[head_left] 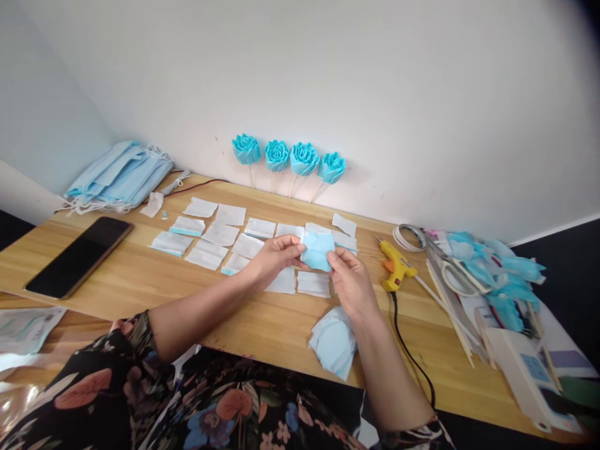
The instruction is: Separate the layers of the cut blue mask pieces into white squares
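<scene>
Between my two hands a light blue piece of mask fabric point(317, 251) is held up above the table. My left hand point(284, 253) pinches its left edge, and my right hand point(352, 278) pinches its lower right edge. Beneath and around them lie several cut fabric pieces point(220, 234) in rows, mostly white side up, a few with a blue edge showing. Below my right wrist is a loose pile of pale blue fabric pieces point(332, 342), partly covered by the forearm.
Several blue fabric roses point(304, 159) on sticks lean against the wall. A mask stack point(119, 175) and a phone point(79, 256) lie left. To the right are a yellow glue gun point(396, 265) with its cord, a tape roll point(409, 237), scissors point(462, 278) and blue scraps point(509, 300).
</scene>
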Tool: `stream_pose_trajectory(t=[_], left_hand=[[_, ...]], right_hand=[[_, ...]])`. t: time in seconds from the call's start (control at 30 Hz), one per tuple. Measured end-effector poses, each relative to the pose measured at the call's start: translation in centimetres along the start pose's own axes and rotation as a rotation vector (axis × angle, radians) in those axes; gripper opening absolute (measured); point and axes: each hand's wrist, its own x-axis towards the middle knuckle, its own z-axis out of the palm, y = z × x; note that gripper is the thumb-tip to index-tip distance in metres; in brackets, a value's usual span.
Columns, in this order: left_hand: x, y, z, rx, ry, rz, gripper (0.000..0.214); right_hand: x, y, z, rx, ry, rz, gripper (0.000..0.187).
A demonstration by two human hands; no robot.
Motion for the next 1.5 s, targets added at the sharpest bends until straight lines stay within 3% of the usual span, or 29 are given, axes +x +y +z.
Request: stream_pose_trajectory(t=[0.6,0.9,1.23,1.5], left_hand=[[-0.13,0.24,0.23,0.044,0.013,0.008,0.038],[-0.15,0.57,0.59,0.058,-0.006,0.012,0.041],[-0.23,0.35,0.16,0.202,-0.021,-0.007,0.040],[-0.41,0.53,0.25,0.323,0.006,-0.001,0.038]], right_hand=[[-0.08,-0.08,0.04,-0.029,-0.056,0.023,0.021],[-0.10,0.21,-0.26,-0.167,-0.055,-0.021,0.018],[-0.63,-0.17,0.08,-0.173,-0.172,0.006,0.028],[-0.67,-0.24,0.38,-0.230,-0.088,-0.004,0.022]])
